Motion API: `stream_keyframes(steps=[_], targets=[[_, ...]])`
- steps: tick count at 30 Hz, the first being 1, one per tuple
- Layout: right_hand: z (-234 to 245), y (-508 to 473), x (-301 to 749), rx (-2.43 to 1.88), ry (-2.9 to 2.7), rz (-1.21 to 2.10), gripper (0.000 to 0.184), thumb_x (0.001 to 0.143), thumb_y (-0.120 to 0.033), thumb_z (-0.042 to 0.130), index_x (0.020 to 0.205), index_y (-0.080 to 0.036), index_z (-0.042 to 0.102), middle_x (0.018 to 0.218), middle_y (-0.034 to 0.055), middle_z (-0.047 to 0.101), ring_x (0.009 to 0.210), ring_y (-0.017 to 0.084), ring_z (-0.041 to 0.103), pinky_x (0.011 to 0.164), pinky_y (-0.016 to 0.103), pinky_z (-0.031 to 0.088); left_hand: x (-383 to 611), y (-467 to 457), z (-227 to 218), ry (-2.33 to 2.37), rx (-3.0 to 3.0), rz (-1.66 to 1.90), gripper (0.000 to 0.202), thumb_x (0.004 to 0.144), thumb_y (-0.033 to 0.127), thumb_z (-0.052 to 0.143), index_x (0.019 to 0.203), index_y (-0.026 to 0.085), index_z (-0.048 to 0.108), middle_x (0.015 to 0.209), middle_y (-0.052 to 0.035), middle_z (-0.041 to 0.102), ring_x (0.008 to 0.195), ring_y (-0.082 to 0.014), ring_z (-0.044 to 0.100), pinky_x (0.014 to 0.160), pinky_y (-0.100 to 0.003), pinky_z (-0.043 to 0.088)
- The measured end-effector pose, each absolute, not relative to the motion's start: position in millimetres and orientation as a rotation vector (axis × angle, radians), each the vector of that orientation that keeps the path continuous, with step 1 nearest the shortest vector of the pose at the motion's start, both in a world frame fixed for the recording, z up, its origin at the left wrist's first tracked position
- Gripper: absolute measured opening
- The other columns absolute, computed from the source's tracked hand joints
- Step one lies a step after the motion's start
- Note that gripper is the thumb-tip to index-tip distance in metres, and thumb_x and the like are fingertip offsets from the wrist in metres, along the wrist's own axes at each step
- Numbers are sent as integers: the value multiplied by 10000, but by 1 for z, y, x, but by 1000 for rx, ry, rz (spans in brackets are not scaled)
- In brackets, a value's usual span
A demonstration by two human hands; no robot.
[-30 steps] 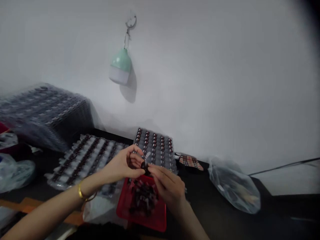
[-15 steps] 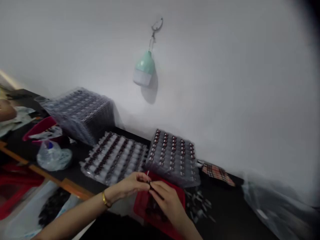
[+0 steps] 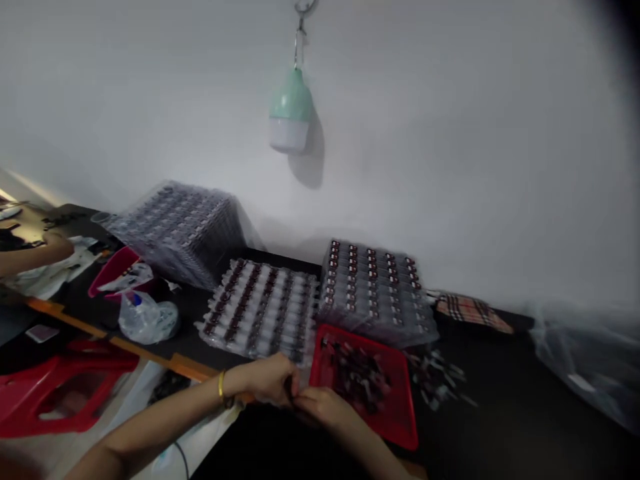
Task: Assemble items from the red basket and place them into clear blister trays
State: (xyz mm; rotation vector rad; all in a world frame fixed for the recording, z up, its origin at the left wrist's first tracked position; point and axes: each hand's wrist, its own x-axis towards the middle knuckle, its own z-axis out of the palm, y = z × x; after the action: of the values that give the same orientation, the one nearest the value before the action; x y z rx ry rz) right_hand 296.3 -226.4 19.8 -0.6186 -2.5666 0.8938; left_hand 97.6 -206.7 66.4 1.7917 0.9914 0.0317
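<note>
My left hand, with a gold bangle at the wrist, and my right hand meet at the table's near edge, fingers pinched together on a small dark part that I cannot make out. Just right of them lies a red tray holding a heap of small dark parts. Behind my hands sits a clear blister tray with rows of dark and white pieces. A second filled blister tray stack stands behind the red tray.
A tall wrapped stack of trays stands at the back left. Loose small parts lie right of the red tray. Another person's arm shows far left. A plastic bag lies right, a red stool lower left, a mint lamp on the wall.
My view has swung left and down. Both hands have dropped from above the red tray to the table's near edge, left of the tray, still pinched together.
</note>
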Motion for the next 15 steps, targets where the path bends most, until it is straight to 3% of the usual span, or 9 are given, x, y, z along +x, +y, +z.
stream_keyframes(steps=[3,6,10,15], targets=[[24,-226,296,-670,-2501,871,252,943,-321,520,1122,-277,693,1007,61,746,840,208,724,711,253,593,84,-190,66,1044,1862,16,273,524,149,802,777,211,719,641,45,679,562,-138,599,500,-207,417],[30,-222,306,-829,-2440,750,516,880,-365,641,1371,-255,529,1372,151,568,1240,297,563,993,403,517,54,-148,68,1239,1972,80,275,637,217,747,903,174,691,786,-15,716,713,-173,636,650,-229,472],[29,-227,327,-1078,-2421,562,383,903,-199,594,1285,-191,605,1336,196,581,1229,281,570,996,437,516,10,-80,61,1514,2124,111,224,749,166,627,967,130,664,991,-133,696,1024,-283,584,927,-367,440],[7,-265,347,-1319,-2444,699,322,890,-165,594,1202,-208,661,1281,159,626,1203,282,582,998,442,503,-5,-51,26,1536,2261,-38,159,762,147,594,897,117,670,974,-175,704,1012,-330,597,934,-413,449]])
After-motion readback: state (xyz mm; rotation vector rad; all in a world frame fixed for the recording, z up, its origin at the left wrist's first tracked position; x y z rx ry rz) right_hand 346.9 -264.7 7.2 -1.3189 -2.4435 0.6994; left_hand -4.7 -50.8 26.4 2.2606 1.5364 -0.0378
